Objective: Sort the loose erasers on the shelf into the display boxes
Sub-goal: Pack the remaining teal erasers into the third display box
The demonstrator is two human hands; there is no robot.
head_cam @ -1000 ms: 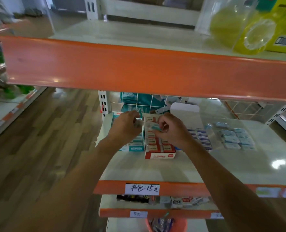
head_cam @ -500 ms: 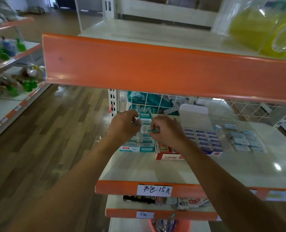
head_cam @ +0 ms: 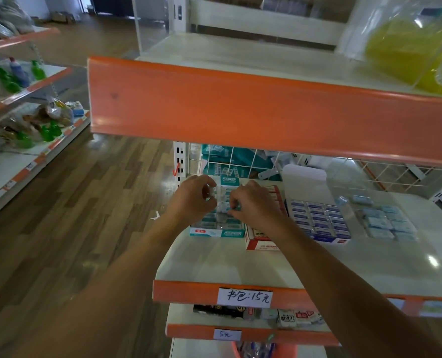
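Where the wooden floor (head_cam: 85, 202) runs past on the left, a neighbouring rack (head_cam: 20, 161) carries green bottles (head_cam: 10, 85). Both of the person's forearms reach in beneath the orange edge of the upper shelf (head_cam: 240, 112) to the back of the middle shelf (head_cam: 214, 262).

The left hand (head_cam: 191, 200) hovers over the teal display box (head_cam: 217, 232), the leftmost of three boxes standing side by side. Its grip is drawn in tight: thumb and curled fingers pinch a small pale eraser (head_cam: 210, 193).

Just beside it, nearly touching, the right hand (head_cam: 253, 205) also has a narrow grip, its fingertips pinching a teal-banded eraser (head_cam: 235, 208) above the rows already packed in the teal box. This hand's wrist covers much of the red display box (head_cam: 261, 244), which stands against the teal one.

Next comes the blue display box (head_cam: 318, 223), filled with neat rows of blue-sleeved erasers. Further right, apart from the boxes, the loose erasers (head_cam: 385, 223) lie in a pale blue cluster on the bare shelf.

A handwritten price label (head_cam: 244, 297) is stuck on the middle shelf's orange front edge. Yellow goods (head_cam: 408, 47) in clear wrapping sit on the upper shelf at far right.
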